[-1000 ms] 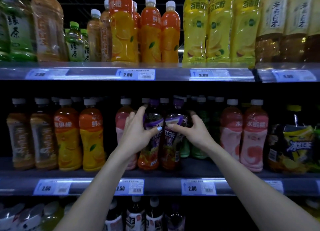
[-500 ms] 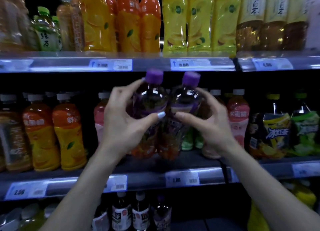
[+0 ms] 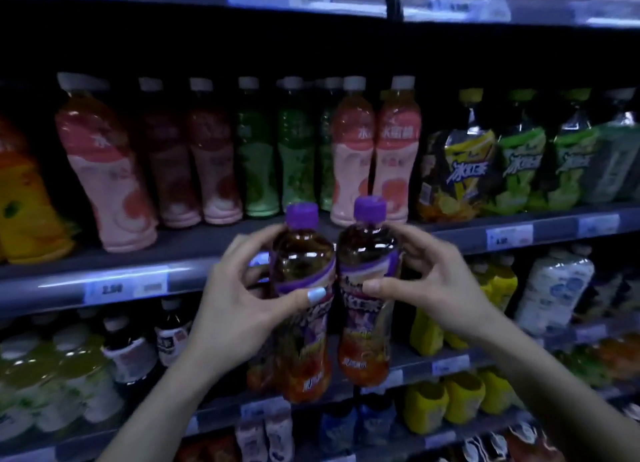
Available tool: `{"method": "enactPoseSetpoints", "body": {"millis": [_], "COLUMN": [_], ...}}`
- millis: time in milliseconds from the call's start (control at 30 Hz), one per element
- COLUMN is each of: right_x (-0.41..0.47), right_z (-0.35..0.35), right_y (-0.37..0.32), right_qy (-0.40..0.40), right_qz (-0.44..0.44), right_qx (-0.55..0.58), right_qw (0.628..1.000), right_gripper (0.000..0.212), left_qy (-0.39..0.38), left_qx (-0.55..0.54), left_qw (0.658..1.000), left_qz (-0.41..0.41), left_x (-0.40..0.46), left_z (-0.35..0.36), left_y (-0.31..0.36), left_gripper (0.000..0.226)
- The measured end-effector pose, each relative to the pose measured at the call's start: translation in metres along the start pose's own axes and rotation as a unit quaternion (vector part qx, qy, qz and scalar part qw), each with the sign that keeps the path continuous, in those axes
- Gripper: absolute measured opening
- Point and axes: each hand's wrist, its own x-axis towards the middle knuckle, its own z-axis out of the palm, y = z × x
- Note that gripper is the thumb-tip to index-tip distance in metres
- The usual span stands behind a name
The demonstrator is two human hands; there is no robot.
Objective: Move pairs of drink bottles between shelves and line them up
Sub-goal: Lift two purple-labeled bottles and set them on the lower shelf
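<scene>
Two purple-capped bottles of dark tea are held side by side in front of the shelves. My left hand grips the left bottle around its shoulder. My right hand grips the right bottle the same way. Both bottles are upright, touching each other, and hang in the air off the shelf. Their lower halves overlap the shelf below the pink-bottle shelf. A bare gap on that shelf lies behind the caps, beside the green bottles.
Pink bottles and yellow and green tea bottles fill the shelf behind. Orange bottles stand at far left. Lower shelves hold dark bottles, yellow bottles and white bottles. Price tags line the shelf edges.
Both hands took the two purple-capped bottles off the middle shelf and carried them down. The view has tilted downward, so lower shelves now show.
</scene>
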Motion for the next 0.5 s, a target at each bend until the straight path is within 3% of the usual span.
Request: {"method": "enactPoseSetpoints", "body": {"millis": [200, 333, 500], "right_x": [-0.019, -0.021, -0.003], "right_z": [0.019, 0.033, 0.041], "right_y": [0.080, 0.128, 0.164], "right_qy": [-0.013, -0.009, 0.006], "right_qz": [0.111, 0.143, 0.154], "right_qx": [0.024, -0.010, -0.010], "right_qw": [0.993, 0.990, 0.988], "right_gripper": [0.070, 0.072, 0.067], "left_qy": [0.000, -0.056, -0.046], "left_qx": [0.055, 0.099, 0.202], "left_qw": [0.995, 0.985, 0.968], "left_qz": [-0.086, -0.129, -0.140], "left_x": [-0.024, -0.027, -0.017], "left_z": [0.027, 0.032, 0.044], "left_y": [-0.070, -0.104, -0.123], "left_gripper": [0.070, 0.066, 0.063]}}
